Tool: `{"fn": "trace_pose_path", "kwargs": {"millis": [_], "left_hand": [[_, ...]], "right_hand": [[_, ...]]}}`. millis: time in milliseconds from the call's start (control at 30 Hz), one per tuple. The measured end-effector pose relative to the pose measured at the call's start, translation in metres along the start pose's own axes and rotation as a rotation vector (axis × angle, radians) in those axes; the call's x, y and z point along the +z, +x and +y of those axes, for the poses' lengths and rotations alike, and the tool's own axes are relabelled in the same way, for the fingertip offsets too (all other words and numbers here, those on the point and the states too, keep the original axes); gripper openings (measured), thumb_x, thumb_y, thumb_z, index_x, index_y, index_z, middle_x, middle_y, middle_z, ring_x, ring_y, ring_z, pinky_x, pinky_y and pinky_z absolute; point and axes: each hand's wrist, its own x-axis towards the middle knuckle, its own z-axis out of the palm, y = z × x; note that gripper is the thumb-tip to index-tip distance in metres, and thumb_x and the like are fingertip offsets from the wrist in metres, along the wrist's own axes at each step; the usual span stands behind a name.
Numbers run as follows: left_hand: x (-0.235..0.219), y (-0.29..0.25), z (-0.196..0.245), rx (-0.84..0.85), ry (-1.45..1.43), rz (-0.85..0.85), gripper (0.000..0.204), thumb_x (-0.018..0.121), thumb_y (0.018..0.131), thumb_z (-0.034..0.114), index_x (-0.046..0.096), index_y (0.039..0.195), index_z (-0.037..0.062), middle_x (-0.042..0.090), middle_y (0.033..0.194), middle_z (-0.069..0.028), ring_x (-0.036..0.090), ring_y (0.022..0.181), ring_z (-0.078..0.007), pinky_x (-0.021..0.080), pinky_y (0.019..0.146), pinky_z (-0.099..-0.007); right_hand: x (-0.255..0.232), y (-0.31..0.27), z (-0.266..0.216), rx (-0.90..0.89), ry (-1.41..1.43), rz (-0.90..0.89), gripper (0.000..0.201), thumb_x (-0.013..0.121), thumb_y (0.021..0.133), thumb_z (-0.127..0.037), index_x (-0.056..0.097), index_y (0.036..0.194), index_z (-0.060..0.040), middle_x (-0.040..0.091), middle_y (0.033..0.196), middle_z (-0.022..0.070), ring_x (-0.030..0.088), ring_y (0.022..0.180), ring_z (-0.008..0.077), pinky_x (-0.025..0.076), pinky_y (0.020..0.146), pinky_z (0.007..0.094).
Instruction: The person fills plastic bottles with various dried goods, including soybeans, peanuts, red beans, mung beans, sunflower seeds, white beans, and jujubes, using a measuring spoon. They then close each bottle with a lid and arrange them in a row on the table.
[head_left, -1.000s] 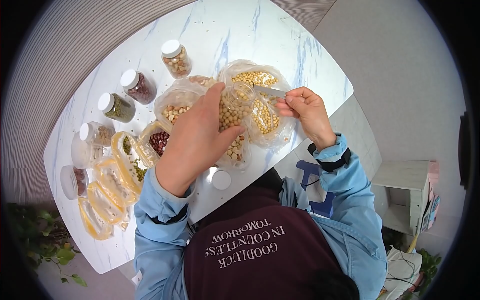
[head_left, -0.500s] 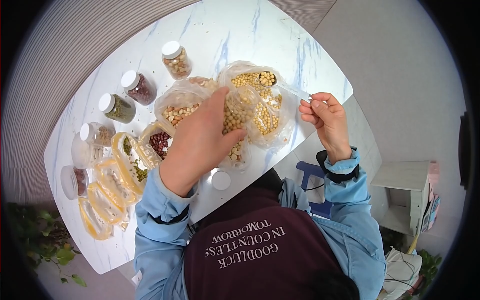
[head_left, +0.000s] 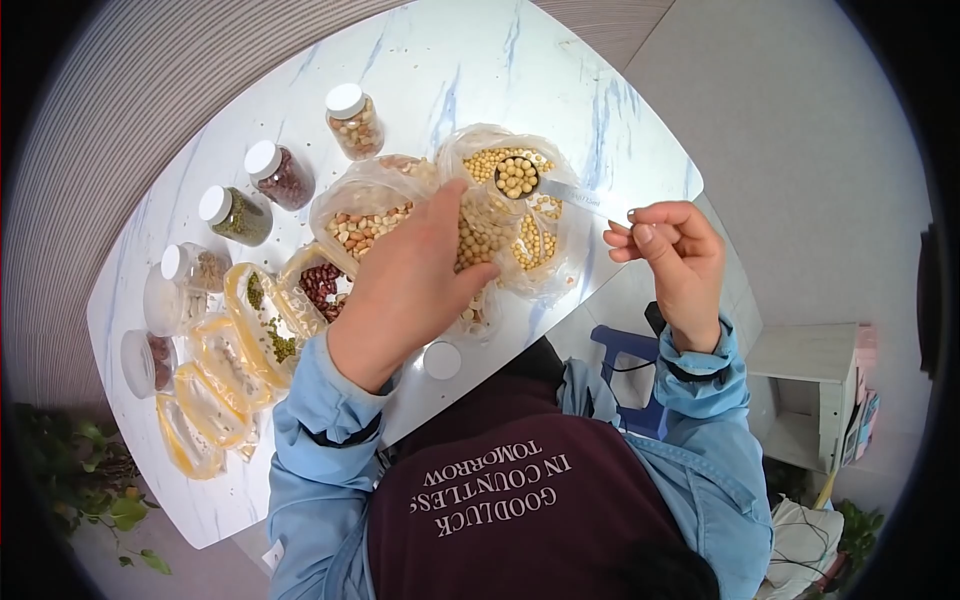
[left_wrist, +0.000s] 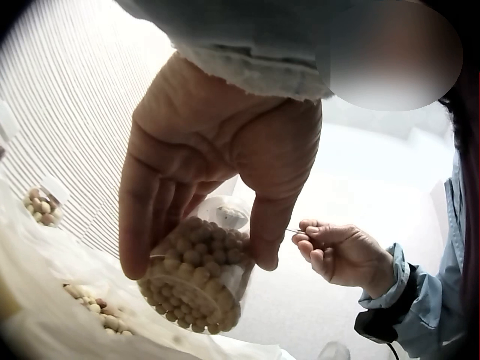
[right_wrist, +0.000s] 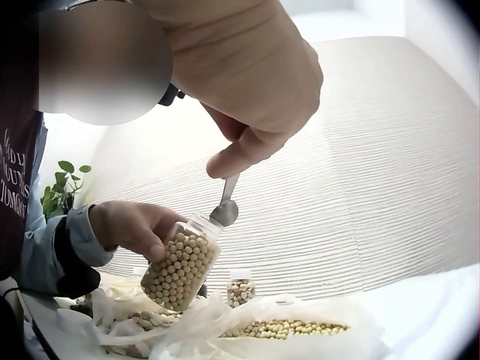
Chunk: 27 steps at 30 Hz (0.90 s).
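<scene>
My left hand (head_left: 400, 280) grips a clear jar (right_wrist: 181, 271) of soybeans, thumb on one side and fingers on the other. The jar leans with its mouth toward the right hand, above the bags. Between thumb and fingertips, my right hand (head_left: 685, 265) pinches the handle end of a metal measuring spoon (head_left: 575, 194). Soybeans (head_left: 516, 177) are heaped in its bowl, which is right at the jar's mouth in the right wrist view. Under both lies an opened plastic bag (head_left: 485, 131) with more soybeans. A white lid (head_left: 442, 360) lies near the table's front edge.
White-capped jars (head_left: 355, 122) of nuts and beans stand along the far left. A bag of peanuts (head_left: 362, 230) and several yellow-edged bags (head_left: 222, 370) cover the table's left side. The table edge (head_left: 590, 290) runs close below the right hand; a blue stool (head_left: 630, 380) stands beyond.
The spoon's bowl, hidden behind the jar's mouth at first, came up heaped with soybeans and then moved left to the jar's mouth. My right hand shifted right and toward the body.
</scene>
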Motion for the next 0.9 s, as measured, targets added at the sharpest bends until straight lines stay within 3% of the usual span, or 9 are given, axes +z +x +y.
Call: {"fn": "trace_pose_path", "kwargs": {"millis": [67, 167, 200, 333, 433, 633, 767, 867, 900], "left_hand": [[0.000, 0.000, 0.001, -0.011, -0.003, -0.004, 0.072, 0.076, 0.073, 0.021, 0.041, 0.131, -0.0013, 0.060, 0.111, -0.0242, 0.060, 0.101, -0.0370, 0.048, 0.085, -0.0387], [-0.002, 0.000, 0.004, -0.024, -0.017, -0.012, 0.072, 0.077, 0.073, 0.022, 0.041, 0.131, -0.0010, 0.060, 0.109, -0.0241, 0.061, 0.100, -0.0366, 0.048, 0.084, -0.0384], [-0.003, 0.000, 0.005, -0.032, -0.034, -0.019, 0.072, 0.077, 0.073, 0.021, 0.041, 0.131, -0.0010, 0.060, 0.109, -0.0239, 0.061, 0.099, -0.0364, 0.048, 0.084, -0.0383], [-0.005, 0.000, 0.005, -0.027, -0.081, -0.018, 0.073, 0.077, 0.072, 0.021, 0.041, 0.131, -0.0012, 0.061, 0.105, -0.0229, 0.061, 0.097, -0.0356, 0.048, 0.083, -0.0377], [-0.002, 0.000, 0.000, 0.008, -0.078, 0.024, 0.073, 0.078, 0.072, 0.021, 0.042, 0.131, -0.0005, 0.062, 0.103, -0.0222, 0.062, 0.095, -0.0351, 0.048, 0.082, -0.0378], [-0.019, 0.001, 0.004, -0.079, -0.077, 0.065, 0.071, 0.078, 0.072, 0.018, 0.042, 0.131, 0.0016, 0.063, 0.102, -0.0199, 0.063, 0.091, -0.0311, 0.050, 0.079, -0.0361], [-0.022, 0.002, -0.002, -0.090, -0.125, 0.116, 0.071, 0.078, 0.072, 0.014, 0.042, 0.131, 0.0008, 0.064, 0.102, -0.0165, 0.064, 0.091, -0.0226, 0.052, 0.075, -0.0314], [-0.025, 0.002, -0.004, -0.107, -0.133, 0.131, 0.069, 0.076, 0.073, 0.021, 0.042, 0.128, -0.0023, 0.063, 0.101, -0.0243, 0.063, 0.094, -0.0369, 0.049, 0.080, -0.0381], [-0.025, 0.002, -0.004, -0.096, -0.118, 0.134, 0.069, 0.077, 0.073, 0.022, 0.043, 0.128, -0.0025, 0.063, 0.101, -0.0241, 0.063, 0.093, -0.0366, 0.049, 0.080, -0.0379]], "right_hand": [[0.007, -0.007, -0.006, -0.107, -0.098, 0.011, 0.012, 0.059, 0.089, 0.000, 0.060, 0.100, 0.0045, 0.068, 0.091, 0.0171, 0.069, 0.079, 0.0203, 0.056, 0.069, 0.0268], [0.007, -0.009, -0.020, -0.424, -0.691, -0.084, 0.012, 0.061, 0.081, 0.006, 0.064, 0.092, 0.0042, 0.068, 0.090, 0.0194, 0.069, 0.075, 0.0238, 0.055, 0.065, 0.0280], [0.010, -0.007, -0.026, -0.527, -0.796, -0.104, 0.017, 0.064, 0.070, 0.009, 0.066, 0.086, 0.0025, 0.068, 0.090, 0.0195, 0.068, 0.073, 0.0268, 0.054, 0.062, 0.0291], [0.010, -0.002, -0.028, -0.827, -0.905, -0.189, 0.026, 0.065, 0.063, 0.011, 0.067, 0.087, 0.0014, 0.069, 0.091, 0.0161, 0.068, 0.073, 0.0263, 0.054, 0.061, 0.0290], [0.008, 0.000, -0.032, -0.838, -0.952, -0.154, 0.025, 0.065, 0.067, 0.010, 0.066, 0.091, 0.0015, 0.069, 0.089, 0.0163, 0.068, 0.073, 0.0245, 0.054, 0.061, 0.0288], [0.002, 0.024, -0.002, -0.218, -0.499, 0.145, 0.025, 0.058, 0.081, 0.005, 0.065, 0.104, -0.0018, 0.069, 0.084, 0.0138, 0.069, 0.074, 0.0191, 0.053, 0.065, 0.0260], [-0.005, 0.048, 0.025, -0.339, -0.753, -0.111, 0.025, 0.058, 0.083, 0.000, 0.063, 0.108, -0.0050, 0.069, 0.084, 0.0113, 0.068, 0.072, 0.0229, 0.053, 0.065, 0.0296], [0.001, 0.067, 0.041, -0.523, -0.912, -0.282, 0.024, 0.061, 0.082, -0.006, 0.063, 0.105, -0.0070, 0.067, 0.086, 0.0111, 0.064, 0.074, 0.0285, 0.053, 0.065, 0.0369], [0.003, 0.072, 0.043, -0.555, -0.931, -0.303, 0.025, 0.061, 0.082, -0.004, 0.063, 0.106, -0.0070, 0.067, 0.086, 0.0113, 0.064, 0.074, 0.0285, 0.053, 0.065, 0.0362]]}}
